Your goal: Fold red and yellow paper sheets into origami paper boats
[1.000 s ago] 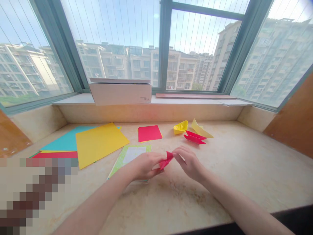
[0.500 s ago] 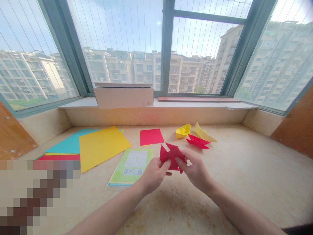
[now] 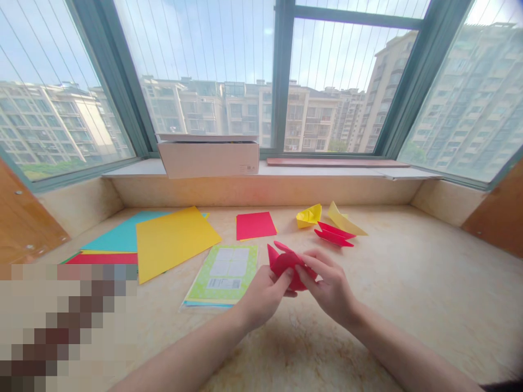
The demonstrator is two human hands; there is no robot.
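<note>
Between both hands, raised over the counter, is a folded piece of red paper (image 3: 285, 263) with pointed flaps at its upper left. My left hand (image 3: 267, 291) is closed on its left and lower side, thumb on the near face. My right hand (image 3: 329, 277) pinches its right side, the thumb close to the left thumb. Fingers behind the paper are partly hidden. Just beyond the right hand lie a red folded paper boat (image 3: 334, 234), a yellow folded paper boat (image 3: 309, 216) and a pale yellow folded piece (image 3: 345, 219).
A small stack of square red paper (image 3: 256, 225) lies behind the hands. To the left are a green-patterned paper packet (image 3: 223, 275), a large yellow sheet (image 3: 175, 239) and blue sheets (image 3: 122, 234). A white box (image 3: 208, 158) stands on the window ledge (image 3: 318, 171).
The red paper has bent into a more rounded shape, its upper flaps shifting and its lower points no longer showing. Both hands still hold it. The view has shifted slightly.
</note>
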